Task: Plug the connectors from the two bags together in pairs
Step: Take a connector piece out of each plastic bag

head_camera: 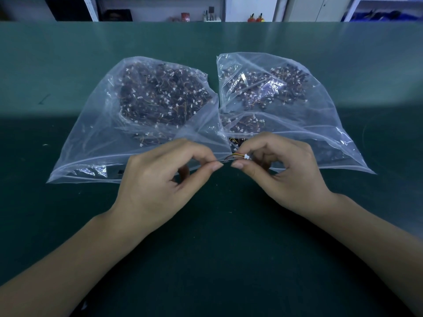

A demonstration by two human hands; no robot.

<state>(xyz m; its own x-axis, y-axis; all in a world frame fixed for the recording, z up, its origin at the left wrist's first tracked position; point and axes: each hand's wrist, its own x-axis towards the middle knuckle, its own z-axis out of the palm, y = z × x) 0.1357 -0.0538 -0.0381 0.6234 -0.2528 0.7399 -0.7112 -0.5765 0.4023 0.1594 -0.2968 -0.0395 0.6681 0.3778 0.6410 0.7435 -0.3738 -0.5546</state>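
Btwn bags, L hand & R hand grips both pinch wired connector.

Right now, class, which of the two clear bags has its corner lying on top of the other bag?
The left bag: its right corner folds over the near edge of the right bag, just beyond the hands, while the right bag lies underneath there.

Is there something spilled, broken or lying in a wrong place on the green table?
Nothing stands out. Both clear bags, left bag and right bag, lie flat on the table with their connectors inside. The left hand and right hand pinch one small wired connector between them.
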